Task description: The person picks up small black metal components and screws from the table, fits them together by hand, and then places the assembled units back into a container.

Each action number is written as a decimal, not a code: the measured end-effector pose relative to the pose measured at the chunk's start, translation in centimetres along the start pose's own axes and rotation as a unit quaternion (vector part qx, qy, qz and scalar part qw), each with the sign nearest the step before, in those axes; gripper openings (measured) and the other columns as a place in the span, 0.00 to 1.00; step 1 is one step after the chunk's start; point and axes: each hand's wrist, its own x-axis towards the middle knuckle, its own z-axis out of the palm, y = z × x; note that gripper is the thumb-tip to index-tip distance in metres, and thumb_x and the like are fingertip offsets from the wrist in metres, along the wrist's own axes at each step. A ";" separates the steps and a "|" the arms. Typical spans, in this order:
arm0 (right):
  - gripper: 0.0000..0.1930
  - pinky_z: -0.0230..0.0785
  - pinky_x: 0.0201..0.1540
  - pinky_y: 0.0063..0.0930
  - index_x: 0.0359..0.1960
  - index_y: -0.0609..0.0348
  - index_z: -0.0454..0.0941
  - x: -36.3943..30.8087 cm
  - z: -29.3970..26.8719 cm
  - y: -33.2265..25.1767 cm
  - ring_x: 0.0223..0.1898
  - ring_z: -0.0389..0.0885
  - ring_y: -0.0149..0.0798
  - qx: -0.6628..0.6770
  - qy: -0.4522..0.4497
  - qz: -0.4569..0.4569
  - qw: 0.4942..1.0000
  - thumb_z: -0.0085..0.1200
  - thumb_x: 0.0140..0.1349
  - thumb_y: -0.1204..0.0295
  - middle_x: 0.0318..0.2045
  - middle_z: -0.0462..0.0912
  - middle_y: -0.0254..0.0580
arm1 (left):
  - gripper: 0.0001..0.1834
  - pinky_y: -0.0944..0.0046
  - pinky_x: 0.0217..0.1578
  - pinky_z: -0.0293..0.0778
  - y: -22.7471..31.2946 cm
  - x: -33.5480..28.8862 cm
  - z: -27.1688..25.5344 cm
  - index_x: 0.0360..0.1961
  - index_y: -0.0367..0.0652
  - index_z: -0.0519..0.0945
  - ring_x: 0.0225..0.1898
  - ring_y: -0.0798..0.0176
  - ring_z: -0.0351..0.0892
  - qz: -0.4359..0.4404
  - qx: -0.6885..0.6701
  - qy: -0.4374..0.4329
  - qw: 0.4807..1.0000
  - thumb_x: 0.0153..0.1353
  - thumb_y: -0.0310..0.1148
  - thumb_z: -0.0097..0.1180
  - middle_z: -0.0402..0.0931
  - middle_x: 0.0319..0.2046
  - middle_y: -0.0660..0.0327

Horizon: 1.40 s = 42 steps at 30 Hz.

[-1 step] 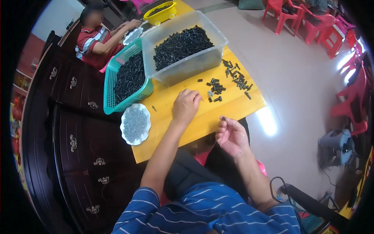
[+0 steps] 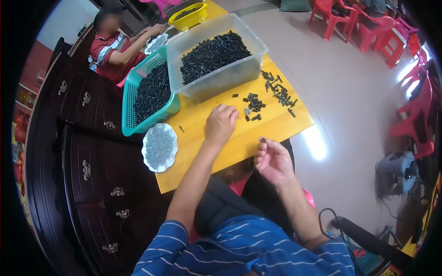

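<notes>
My left hand rests low over the yellow table, its fingers closed. A thin pin-like piece shows faintly at its fingertips. Nearer the table's front edge, my right hand is palm up and pinches a small black tube between thumb and forefinger. Beyond my left fingertips lies a small pile of black tubes, with a few silvery pieces beside it. Farther right is a loose heap of longer black pieces. A white scalloped dish of small silvery screws or pins stands left of my left forearm.
A clear plastic bin and a green basket, both full of black tubes, stand at the back. A person works at the far left near a yellow tub. Dark drawers border the left; red chairs stand far right.
</notes>
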 end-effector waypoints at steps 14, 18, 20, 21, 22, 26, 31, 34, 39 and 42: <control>0.06 0.76 0.34 0.26 0.42 0.57 0.79 -0.1 -0.1 -0.5 0.28 0.80 0.31 0.006 0.008 -0.006 1.000 0.53 0.67 0.71 0.30 0.82 0.32 | 0.06 0.57 0.44 0.77 1.3 6.8 1.8 0.37 0.42 0.86 0.42 0.53 0.82 0.098 -0.053 -0.012 0.994 0.58 0.29 0.63 0.82 0.39 0.56; 0.06 0.75 0.34 0.26 0.41 0.56 0.78 -0.2 0.0 -0.5 0.28 0.80 0.30 0.000 0.004 -0.005 1.000 0.53 0.67 0.70 0.29 0.82 0.31 | 0.08 0.56 0.54 0.74 2.0 8.5 2.8 0.38 0.43 0.86 0.51 0.52 0.78 0.216 -0.029 -0.078 0.973 0.57 0.30 0.64 0.79 0.48 0.56; 0.06 0.75 0.34 0.26 0.41 0.56 0.78 -0.4 0.4 -0.4 0.28 0.79 0.30 -0.005 0.008 -0.010 1.000 0.53 0.67 0.70 0.29 0.82 0.31 | 0.08 0.56 0.53 0.74 1.2 8.7 3.5 0.38 0.43 0.86 0.50 0.52 0.78 0.222 -0.029 -0.109 0.969 0.57 0.30 0.63 0.80 0.47 0.56; 0.06 0.74 0.35 0.26 0.42 0.55 0.78 -0.4 0.5 -0.4 0.28 0.79 0.30 -0.010 0.012 -0.013 1.000 0.53 0.67 0.70 0.29 0.81 0.31 | 0.08 0.56 0.52 0.74 0.7 8.7 3.7 0.39 0.43 0.86 0.49 0.51 0.79 0.225 -0.028 -0.140 0.964 0.58 0.30 0.63 0.80 0.45 0.56; 0.06 0.74 0.35 0.26 0.42 0.55 0.78 -0.4 0.5 -0.4 0.28 0.79 0.30 -0.009 0.013 -0.015 1.000 0.53 0.67 0.70 0.29 0.81 0.31 | 0.08 0.56 0.52 0.74 0.4 8.6 3.8 0.39 0.43 0.86 0.49 0.51 0.79 0.226 -0.029 -0.141 0.963 0.58 0.30 0.63 0.80 0.45 0.56; 0.06 0.73 0.35 0.26 0.42 0.55 0.78 -0.4 0.3 -0.4 0.28 0.78 0.29 -0.012 0.015 -0.018 1.000 0.54 0.67 0.70 0.29 0.81 0.30 | 0.08 0.55 0.51 0.74 -0.8 7.3 3.6 0.39 0.41 0.85 0.47 0.50 0.79 0.165 -0.056 -0.109 0.979 0.59 0.28 0.61 0.81 0.43 0.55; 0.07 0.75 0.33 0.26 0.42 0.57 0.77 -0.5 0.9 -0.2 0.26 0.79 0.30 -0.013 0.025 -0.021 0.999 0.55 0.65 0.70 0.27 0.81 0.30 | 0.10 0.54 0.52 0.74 -2.2 5.1 2.5 0.43 0.37 0.83 0.48 0.47 0.78 0.119 -0.044 -0.057 0.990 0.61 0.24 0.57 0.81 0.45 0.51; 0.07 0.75 0.33 0.26 0.42 0.57 0.77 -0.3 0.6 -0.2 0.26 0.79 0.30 -0.016 0.019 -0.018 1.000 0.55 0.65 0.70 0.27 0.81 0.30 | 0.17 0.51 0.55 0.72 -2.1 3.5 2.1 0.53 0.34 0.78 0.52 0.43 0.77 0.092 -0.042 -0.043 0.994 0.63 0.21 0.50 0.80 0.49 0.47; 0.06 0.75 0.33 0.26 0.41 0.57 0.77 -0.3 0.7 -0.1 0.26 0.79 0.30 -0.017 0.023 -0.016 0.999 0.55 0.65 0.70 0.27 0.81 0.30 | 0.24 0.51 0.60 0.69 -0.2 0.8 1.4 0.61 0.34 0.72 0.60 0.40 0.72 0.013 -0.127 -0.037 0.991 0.63 0.19 0.44 0.75 0.57 0.42; 0.06 0.75 0.33 0.26 0.41 0.57 0.77 -0.3 0.6 -0.1 0.26 0.79 0.30 -0.019 0.031 -0.011 0.999 0.55 0.65 0.70 0.27 0.81 0.30 | 0.25 0.51 0.60 0.70 0.7 0.1 0.9 0.62 0.39 0.74 0.59 0.42 0.75 -0.031 -0.180 -0.023 0.983 0.63 0.18 0.44 0.77 0.55 0.44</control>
